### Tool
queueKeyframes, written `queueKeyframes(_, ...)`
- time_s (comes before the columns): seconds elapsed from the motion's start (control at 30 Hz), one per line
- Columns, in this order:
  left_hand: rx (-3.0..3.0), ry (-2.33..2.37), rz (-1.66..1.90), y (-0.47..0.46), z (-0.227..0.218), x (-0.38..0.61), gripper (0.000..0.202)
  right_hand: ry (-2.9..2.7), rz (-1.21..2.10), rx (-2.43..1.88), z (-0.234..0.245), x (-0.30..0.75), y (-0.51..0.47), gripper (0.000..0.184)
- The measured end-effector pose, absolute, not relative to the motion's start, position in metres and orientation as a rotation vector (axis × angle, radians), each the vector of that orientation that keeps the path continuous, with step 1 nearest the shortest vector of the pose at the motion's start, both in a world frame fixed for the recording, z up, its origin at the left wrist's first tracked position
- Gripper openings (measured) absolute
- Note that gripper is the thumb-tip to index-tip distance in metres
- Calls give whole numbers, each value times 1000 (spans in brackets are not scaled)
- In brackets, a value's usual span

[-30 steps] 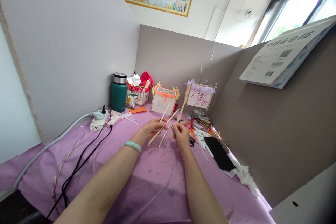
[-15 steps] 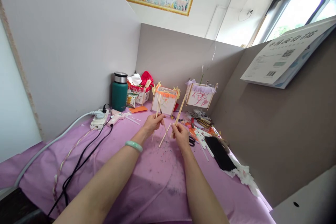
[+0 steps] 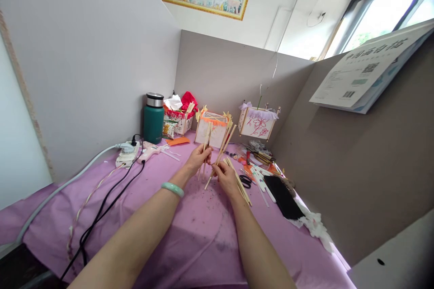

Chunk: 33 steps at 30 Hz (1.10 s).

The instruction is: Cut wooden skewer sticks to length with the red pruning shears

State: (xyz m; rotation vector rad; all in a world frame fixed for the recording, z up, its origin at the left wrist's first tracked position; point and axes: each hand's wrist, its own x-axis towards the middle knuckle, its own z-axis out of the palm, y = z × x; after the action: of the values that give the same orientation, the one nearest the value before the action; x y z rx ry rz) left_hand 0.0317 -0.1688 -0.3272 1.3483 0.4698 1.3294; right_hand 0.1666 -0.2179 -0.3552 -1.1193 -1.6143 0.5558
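Note:
My left hand [image 3: 198, 159], with a green bangle [image 3: 172, 188] on its wrist, pinches thin wooden sticks [image 3: 206, 142] held nearly upright above the purple cloth [image 3: 190, 230]. My right hand [image 3: 225, 178] is closed on another stick [image 3: 222, 151] that leans up and to the right, close beside the left hand. A small bundle of sticks [image 3: 239, 183] runs down and to the right from the right hand's fingers. Behind the hands stands a paper lantern with orange trim [image 3: 213, 130].
A second lantern with purple trim [image 3: 258, 123], a green flask [image 3: 153, 118], a box of scraps [image 3: 179, 117], a glue gun [image 3: 152, 151], a power strip with cables [image 3: 127, 156], scissors [image 3: 246, 181], a black pouch [image 3: 283, 196]. Partition walls close in left, back and right.
Both hands turned their sticks from slanted to more upright and drew closer together. A bundle of sticks now shows by the right hand.

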Motion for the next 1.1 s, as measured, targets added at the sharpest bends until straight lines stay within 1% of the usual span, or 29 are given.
queueKeyframes(0.2,1393,518,1218,-174,-327,33,37,-1700,495,-1191,-364,165,-214,26)
queueKeyframes(0.4,1346,597,1123,-180,-324,35,43,-1772,508,-1222,-365,164,-216,22)
queueKeyframes(0.6,1282,724,1166,-184,-319,34,33,-1814,518,-1215,-367,165,-216,26)
queueKeyframes(0.7,1280,679,1161,-184,-319,34,33,-1829,576,-1222,-366,164,-218,25)
queueKeyframes(0.87,1266,544,1066,-181,-322,31,41,-1805,626,-1255,-361,161,-222,26)
queueKeyframes(1.1,1293,486,1045,-178,-325,28,40,-1814,680,-1261,-365,162,-218,33)
